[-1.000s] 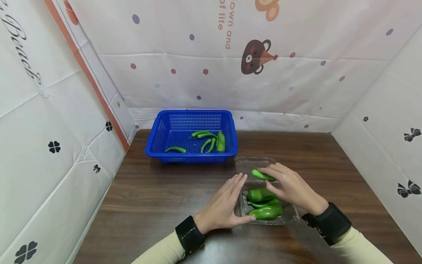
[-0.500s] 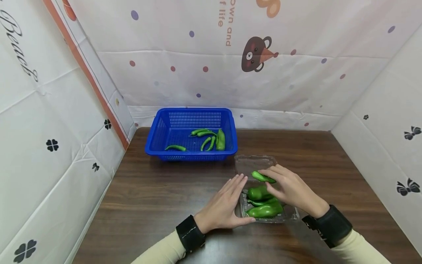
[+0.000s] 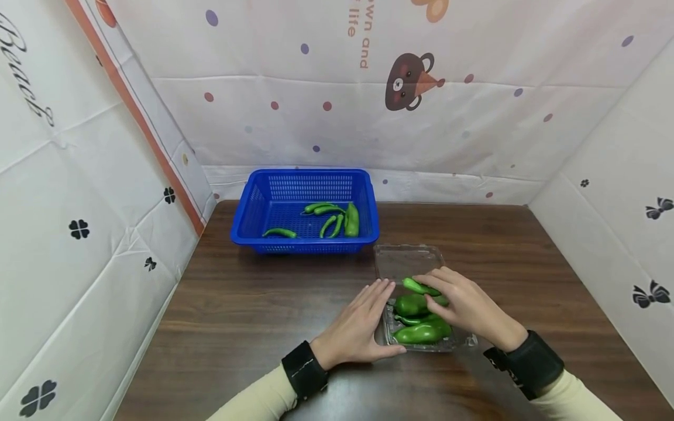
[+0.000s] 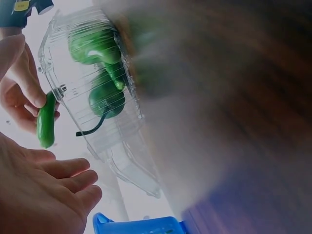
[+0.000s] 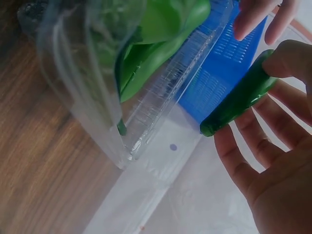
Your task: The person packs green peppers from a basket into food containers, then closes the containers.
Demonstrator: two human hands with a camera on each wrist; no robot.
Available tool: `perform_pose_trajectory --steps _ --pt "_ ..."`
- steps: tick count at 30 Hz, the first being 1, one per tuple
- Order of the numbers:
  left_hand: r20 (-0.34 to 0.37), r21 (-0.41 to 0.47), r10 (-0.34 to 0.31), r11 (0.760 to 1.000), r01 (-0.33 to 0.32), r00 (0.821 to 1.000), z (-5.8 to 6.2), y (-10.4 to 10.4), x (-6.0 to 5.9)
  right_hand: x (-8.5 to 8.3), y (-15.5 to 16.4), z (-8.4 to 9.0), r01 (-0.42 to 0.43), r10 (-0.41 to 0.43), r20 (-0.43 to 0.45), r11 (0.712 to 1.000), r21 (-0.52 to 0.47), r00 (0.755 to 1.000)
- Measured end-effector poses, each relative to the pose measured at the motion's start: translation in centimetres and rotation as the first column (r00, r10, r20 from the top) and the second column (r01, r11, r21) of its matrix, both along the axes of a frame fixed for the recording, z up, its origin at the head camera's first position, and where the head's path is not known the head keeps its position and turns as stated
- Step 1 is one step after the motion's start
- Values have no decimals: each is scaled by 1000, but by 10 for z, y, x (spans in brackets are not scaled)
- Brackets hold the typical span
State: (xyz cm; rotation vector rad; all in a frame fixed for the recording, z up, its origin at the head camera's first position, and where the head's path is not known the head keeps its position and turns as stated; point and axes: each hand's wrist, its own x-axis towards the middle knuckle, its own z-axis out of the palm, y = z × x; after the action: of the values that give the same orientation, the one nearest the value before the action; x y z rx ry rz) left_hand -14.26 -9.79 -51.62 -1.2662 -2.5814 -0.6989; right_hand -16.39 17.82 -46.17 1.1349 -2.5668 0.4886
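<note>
Right hand [image 3: 466, 307] pinches green pepper [image 3: 419, 286]; backdrop reads "and life".

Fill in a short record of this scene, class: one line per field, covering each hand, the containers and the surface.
Right hand: pinches a small green pepper above the clear plastic box
Left hand: fingers straight, resting against the box's left side
Box contents: several green peppers
Blue basket: holds more green peppers, behind the box
Surface: dark wooden table
</note>
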Motion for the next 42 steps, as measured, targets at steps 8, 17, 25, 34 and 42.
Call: perform_pose_trajectory --steps 8,17,25,34,42 --pt "21 -10 6 1000 -6 1000 -2 1 -2 3 -2 -3 6 -6 16 999 32 1000" --pt "9 -9 3 1000 -3 1000 -3 1 -4 4 -4 -5 4 -5 24 999 47 1000" --pt "8 -29 14 999 -14 1000 -5 2 -5 6 -6 -8 0 -3 39 998 68 999" --pt "19 -39 11 999 -10 1000 -5 2 -5 7 -7 -12 -53 51 38 996 70 998" --pt "33 -35 8 999 -7 999 -3 1 -4 8 -8 -11 -79 69 88 991 111 994"
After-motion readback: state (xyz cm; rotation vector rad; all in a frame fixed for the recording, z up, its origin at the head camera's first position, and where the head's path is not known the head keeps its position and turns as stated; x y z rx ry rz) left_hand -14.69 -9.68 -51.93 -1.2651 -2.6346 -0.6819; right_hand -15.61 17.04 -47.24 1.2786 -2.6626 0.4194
